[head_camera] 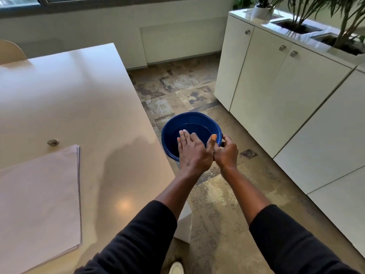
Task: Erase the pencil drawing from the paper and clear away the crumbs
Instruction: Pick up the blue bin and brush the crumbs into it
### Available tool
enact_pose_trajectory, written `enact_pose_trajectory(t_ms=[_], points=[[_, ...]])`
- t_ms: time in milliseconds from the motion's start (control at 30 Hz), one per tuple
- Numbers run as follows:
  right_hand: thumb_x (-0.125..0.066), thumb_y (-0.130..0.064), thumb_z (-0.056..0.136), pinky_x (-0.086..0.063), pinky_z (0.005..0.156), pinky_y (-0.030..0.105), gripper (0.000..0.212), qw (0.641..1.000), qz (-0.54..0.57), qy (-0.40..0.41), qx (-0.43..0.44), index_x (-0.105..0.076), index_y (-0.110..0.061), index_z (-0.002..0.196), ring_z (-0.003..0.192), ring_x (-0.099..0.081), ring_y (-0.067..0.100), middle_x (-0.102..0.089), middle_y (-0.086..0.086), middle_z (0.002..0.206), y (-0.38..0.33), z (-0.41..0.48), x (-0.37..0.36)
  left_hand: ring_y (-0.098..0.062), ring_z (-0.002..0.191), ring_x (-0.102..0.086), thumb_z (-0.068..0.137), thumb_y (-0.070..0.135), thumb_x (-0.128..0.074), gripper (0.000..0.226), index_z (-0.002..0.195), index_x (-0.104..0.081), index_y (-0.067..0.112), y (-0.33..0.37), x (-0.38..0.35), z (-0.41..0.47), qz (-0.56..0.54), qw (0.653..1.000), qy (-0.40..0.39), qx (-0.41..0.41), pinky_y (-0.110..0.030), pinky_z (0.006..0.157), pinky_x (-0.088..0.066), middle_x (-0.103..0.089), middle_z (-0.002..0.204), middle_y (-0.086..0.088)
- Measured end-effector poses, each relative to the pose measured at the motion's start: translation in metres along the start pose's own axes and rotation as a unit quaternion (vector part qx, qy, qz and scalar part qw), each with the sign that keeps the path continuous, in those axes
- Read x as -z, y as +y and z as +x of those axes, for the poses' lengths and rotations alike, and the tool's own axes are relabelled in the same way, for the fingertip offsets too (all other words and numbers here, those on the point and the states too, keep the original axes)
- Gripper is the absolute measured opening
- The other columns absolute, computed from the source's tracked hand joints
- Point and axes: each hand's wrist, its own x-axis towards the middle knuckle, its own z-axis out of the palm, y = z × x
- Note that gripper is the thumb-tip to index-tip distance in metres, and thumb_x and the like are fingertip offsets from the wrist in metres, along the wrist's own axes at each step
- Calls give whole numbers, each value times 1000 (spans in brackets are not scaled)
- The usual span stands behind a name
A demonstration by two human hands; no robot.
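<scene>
A stack of white paper (pixel 39 194) lies on the table's near left; no pencil marks show on it from here. A small grey lump (pixel 53 142), perhaps an eraser, sits just beyond the stack. A blue plastic basin (pixel 189 117) hangs over the floor just off the table's right edge. My right hand (pixel 227 152) grips its right rim. My left hand (pixel 192 153) is stretched flat over the basin's opening, fingers straight and thumb raised. Crumbs are too small to make out.
The pale table (pixel 69 91) fills the left half, with a chair back (pixel 10 51) at its far corner. White cabinets (pixel 276 86) with planters (pixel 300 26) line the right side. Patterned floor (pixel 197 91) lies between them, and a shoe tip (pixel 176 267) shows at the bottom.
</scene>
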Motion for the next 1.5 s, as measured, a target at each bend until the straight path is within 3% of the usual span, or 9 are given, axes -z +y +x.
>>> enact_pose_trajectory(t_ms=[267, 367, 567, 733, 967, 1133, 1233, 1400, 1500], points=[[-68, -13, 100, -65, 66, 34, 35, 999, -29, 20, -3, -66, -19, 135, 82, -77, 21, -76, 6, 102, 20, -11, 51, -45, 162, -9, 104, 43, -58, 76, 157, -26, -2, -3, -2, -12, -57, 989, 47, 126, -54, 134, -10, -10, 173, -30], [-67, -11, 101, -68, 69, 42, 38, 999, -26, 32, -13, -65, -18, 139, 84, -78, 24, -75, 4, 102, 31, -17, 75, -47, 153, -32, 98, 33, -65, 68, 148, -32, 1, -2, -15, -14, -103, 981, 36, 162, -58, 125, -32, -30, 163, -30], [-69, -9, 100, -68, 63, 37, 55, 998, -19, 55, -13, -57, -22, 152, 77, -79, 19, -77, 1, 104, 51, -36, 122, -37, 120, -61, 98, 18, -60, 53, 142, -32, 10, 15, -51, -38, -239, 948, 9, 209, -52, 101, -58, -52, 138, -18], [-69, -9, 100, -68, 63, 46, 59, 998, -19, 58, -31, -53, -25, 155, 75, -80, 20, -77, 5, 110, 85, -49, 149, -36, 126, -58, 99, 9, -57, 58, 151, -31, 1, 25, -87, -62, -225, 950, -1, 216, -47, 107, -53, -52, 141, -18], [-70, -12, 101, -68, 68, 48, 58, 995, -32, 59, -73, -52, -26, 155, 81, -80, 20, -76, 4, 114, 147, -63, 170, -31, 95, -68, 98, 2, -57, 38, 134, -45, 9, 3, -141, -81, -176, 962, -20, 206, -49, 87, -62, -67, 114, -10], [-71, -12, 102, -67, 81, 32, 55, 995, -37, 48, -80, -54, -20, 153, 91, -74, -5, -74, -10, 116, 209, -66, 168, -17, 77, -62, 97, 0, -66, 32, 122, -51, 13, -35, -191, -79, -155, 969, -24, 192, -38, 72, -57, -61, 88, 6], [-70, -10, 103, -64, 89, 26, 52, 995, -28, 31, -88, -54, -20, 151, 96, -70, -13, -69, -22, 114, 249, -67, 160, -21, 85, -65, 95, 0, -70, 31, 115, -51, 15, -60, -225, -76, -140, 975, -26, 172, -33, 71, -51, -65, 95, 2], [-68, -21, 104, -61, 100, 49, 56, 994, -49, 5, -97, -48, -28, 156, 117, -72, 11, -73, -7, 132, 336, -67, 141, -25, 88, -68, 94, -1, -70, 32, 113, -51, 16, -107, -292, -70, -135, 977, -32, 162, -42, 80, -60, -62, 89, 7], [-66, -27, 103, -59, 103, 52, 57, 994, -61, -5, -91, -47, -28, 156, 121, -70, 14, -72, -6, 135, 390, -65, 126, -25, 88, -69, 95, 0, -71, 33, 114, -49, 17, -137, -333, -65, -134, 978, -34, 157, -43, 79, -62, -62, 89, 6]])
